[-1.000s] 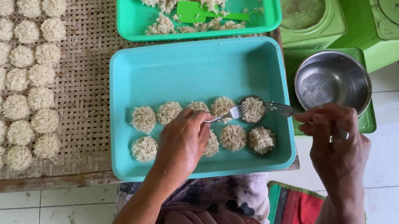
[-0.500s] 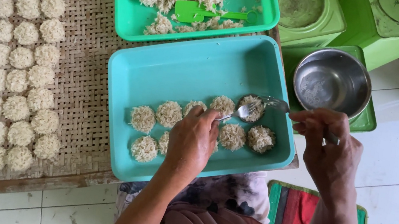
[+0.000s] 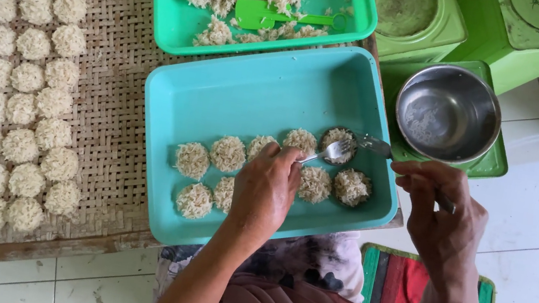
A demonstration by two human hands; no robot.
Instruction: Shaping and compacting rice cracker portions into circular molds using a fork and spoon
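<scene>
My left hand [image 3: 263, 193] holds a metal fork [image 3: 328, 152] over the teal tray [image 3: 161, 164]. The fork's tines rest on a round rice cake [image 3: 337, 137] that sits in a small round metal scoop. My right hand [image 3: 440, 223] grips that scoop's handle [image 3: 376, 145] at the tray's right rim. Several pressed rice cakes [image 3: 226, 154] lie in two rows in the tray's near half. My left hand covers part of the rows.
A green tray [image 3: 168, 22] with loose rice and a green spatula [image 3: 268, 14] stands behind. Many rice cakes [image 3: 20, 107] fill a woven mat at left. A steel bowl [image 3: 447, 112] and green tins [image 3: 411, 16] sit at right above white floor tiles.
The fork tip has slid right onto the rice in the scoop. My right hand has shifted slightly lower and closer to the tray.
</scene>
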